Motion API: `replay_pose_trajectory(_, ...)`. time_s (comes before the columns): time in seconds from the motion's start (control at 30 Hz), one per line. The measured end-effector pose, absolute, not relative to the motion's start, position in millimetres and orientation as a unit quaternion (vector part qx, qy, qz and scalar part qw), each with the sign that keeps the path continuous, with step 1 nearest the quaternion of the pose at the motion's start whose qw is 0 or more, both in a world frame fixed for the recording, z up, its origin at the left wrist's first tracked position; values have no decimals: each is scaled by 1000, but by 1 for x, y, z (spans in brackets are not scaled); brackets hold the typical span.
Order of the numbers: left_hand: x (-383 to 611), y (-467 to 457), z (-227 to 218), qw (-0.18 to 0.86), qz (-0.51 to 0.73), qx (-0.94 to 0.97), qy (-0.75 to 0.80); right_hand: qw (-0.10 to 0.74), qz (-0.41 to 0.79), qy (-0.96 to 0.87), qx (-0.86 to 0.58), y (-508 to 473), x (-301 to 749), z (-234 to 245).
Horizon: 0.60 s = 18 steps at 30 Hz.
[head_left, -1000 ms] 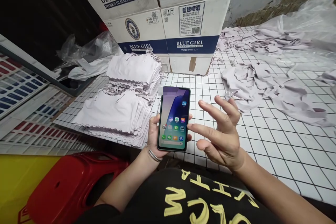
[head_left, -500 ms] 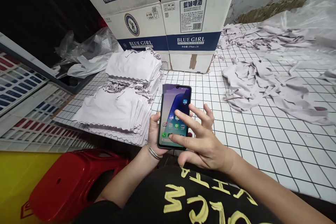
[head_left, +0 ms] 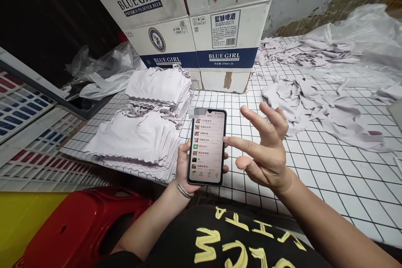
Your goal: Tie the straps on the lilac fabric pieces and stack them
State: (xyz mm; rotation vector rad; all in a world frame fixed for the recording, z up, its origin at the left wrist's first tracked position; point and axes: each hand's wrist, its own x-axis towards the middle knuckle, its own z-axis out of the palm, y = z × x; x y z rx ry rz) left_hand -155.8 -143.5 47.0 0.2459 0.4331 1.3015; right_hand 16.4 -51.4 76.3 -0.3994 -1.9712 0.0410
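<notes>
My left hand [head_left: 183,163] is wrapped round a black smartphone [head_left: 206,147], held upright over the near edge of the white tiled table [head_left: 314,167]. Its screen shows a white list of entries. My right hand [head_left: 262,148] hovers just right of the phone, fingers spread and stretched, the index tip close to the screen's right edge and holding nothing. A thin bangle sits on my left wrist.
Two stacks of folded pale cloth pieces [head_left: 143,132] lie left of the phone. Loose pale cloth [head_left: 314,100] is strewn to the right. Blue Girl cardboard boxes [head_left: 194,29] stand behind. A red plastic stool [head_left: 84,226] is at lower left, crumpled plastic bags [head_left: 100,67] further back.
My right hand tapped the phone screen, then drew back to the right. The screen changed from a home screen with icons to a white list.
</notes>
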Motion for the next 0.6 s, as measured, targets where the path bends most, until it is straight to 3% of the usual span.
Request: replay_pose_trajectory(0.6, -154, -143, 46, 775, 600, 124, 156, 531, 18, -828, -178, -44, 8, 75)
